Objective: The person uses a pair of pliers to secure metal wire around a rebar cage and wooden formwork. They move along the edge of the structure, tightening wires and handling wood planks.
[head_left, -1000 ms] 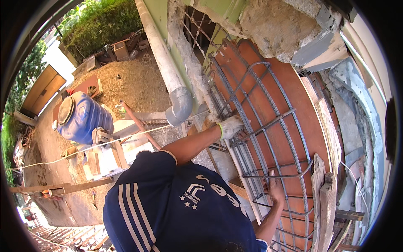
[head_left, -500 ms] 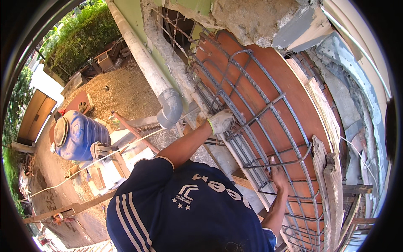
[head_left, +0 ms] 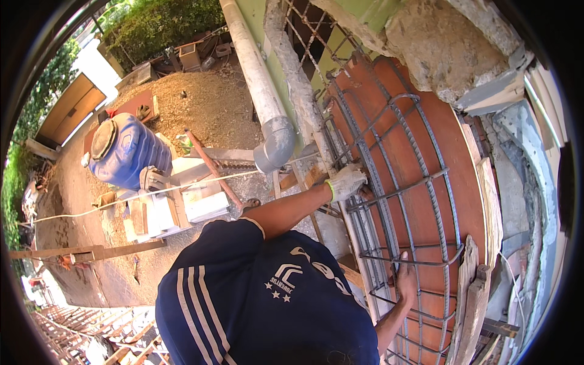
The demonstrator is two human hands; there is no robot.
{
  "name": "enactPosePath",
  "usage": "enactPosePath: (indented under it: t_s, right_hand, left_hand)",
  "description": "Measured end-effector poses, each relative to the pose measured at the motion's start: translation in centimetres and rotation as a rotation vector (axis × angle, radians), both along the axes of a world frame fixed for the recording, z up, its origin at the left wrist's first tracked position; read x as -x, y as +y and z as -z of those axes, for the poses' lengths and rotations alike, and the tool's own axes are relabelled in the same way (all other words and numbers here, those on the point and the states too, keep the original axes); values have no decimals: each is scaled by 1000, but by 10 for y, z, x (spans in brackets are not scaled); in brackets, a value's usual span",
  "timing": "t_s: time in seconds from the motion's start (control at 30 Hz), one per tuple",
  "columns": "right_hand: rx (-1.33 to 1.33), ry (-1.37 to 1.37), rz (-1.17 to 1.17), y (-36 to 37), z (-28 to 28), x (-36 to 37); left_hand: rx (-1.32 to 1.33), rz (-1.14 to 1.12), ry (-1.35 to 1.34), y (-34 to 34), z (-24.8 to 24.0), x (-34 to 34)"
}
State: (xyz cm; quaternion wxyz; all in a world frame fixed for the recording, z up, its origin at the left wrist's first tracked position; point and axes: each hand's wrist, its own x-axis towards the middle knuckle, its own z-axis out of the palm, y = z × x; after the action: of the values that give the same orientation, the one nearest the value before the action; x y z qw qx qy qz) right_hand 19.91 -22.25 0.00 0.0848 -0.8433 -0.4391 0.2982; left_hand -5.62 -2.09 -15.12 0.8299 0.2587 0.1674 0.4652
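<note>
A long curved cage of ribbed steel rebar (head_left: 437,205) lies against a reddish-brown board (head_left: 459,158). My left hand (head_left: 347,182), in a whitish work glove, is at the cage's near left edge, its fingers curled around a bar; the fingertips are partly hidden. Lower on the cage, my bare right hand (head_left: 404,284) rests among the bars, one digit stretched up beside a crossbar. Its other fingers show only in part, behind thin rods. A pale straight edge (head_left: 359,252) runs under the bars on my side.
Broken concrete (head_left: 447,48) overhangs the cage's far end, and rough timber (head_left: 468,304) borders its right. A grey pipe elbow (head_left: 277,145) stands left of my gloved hand. Farther left are a blue barrel (head_left: 131,152), a stretched cord (head_left: 201,184) and a gravel heap (head_left: 194,100).
The whole view has shifted, so the cage appears farther right and lower. Both hands stay at about the same places on the cage.
</note>
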Motion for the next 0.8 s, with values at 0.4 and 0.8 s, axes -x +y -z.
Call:
enactPosePath:
  t_s: [0.4,0.8]
  right_hand:
    - [-141,-28,-106,-2,34,-51]
    - [-269,16,-23,-8,23,-16]
  left_hand:
    - [44,-84,165,-2,-31,-17]
    - [-294,-318,5,-7,-3,-55]
